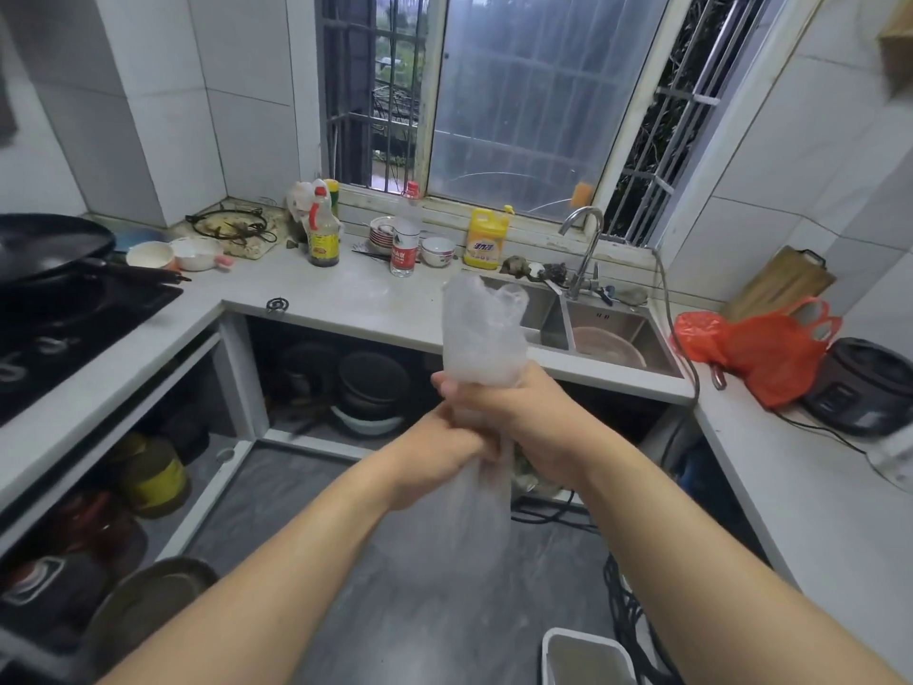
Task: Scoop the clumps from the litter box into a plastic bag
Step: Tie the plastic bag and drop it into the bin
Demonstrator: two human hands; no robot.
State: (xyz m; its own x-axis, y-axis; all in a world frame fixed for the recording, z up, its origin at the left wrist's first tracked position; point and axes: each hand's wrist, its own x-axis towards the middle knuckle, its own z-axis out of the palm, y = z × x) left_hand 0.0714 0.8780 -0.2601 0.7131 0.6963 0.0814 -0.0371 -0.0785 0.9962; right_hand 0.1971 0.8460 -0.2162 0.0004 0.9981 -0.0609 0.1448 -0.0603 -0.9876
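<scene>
— Gripping the clear plastic bag (481, 333) with both hands, is that right?

— Yes. The right hand (531, 412) is wrapped round the bag's neck, fingers curled tight on it, and the bag's top puffs up above that fist. The left hand (444, 449) is just below and touching the right one, its fingers also closed on the plastic.

— Where does the bag hang?

— In mid-air over the grey floor (346, 511), in front of the table (346, 299), near the sink (612, 333) set into it. The lower part trails down between the forearms, blurred, and I cannot tell what is inside.

— Anything on the table?

— Along its back edge under the window stand a dark sauce bottle (323, 234), a water bottle (406, 239), a small bowl (437, 250) and a yellow detergent jug (486, 239). At the right side an orange bag (761, 348) lies beside a dark cooker (864, 388). At the left end sits a black pan (44, 244).

— And down low?

— A white bin (585, 655) stands on the floor at the bottom edge of the view.
</scene>
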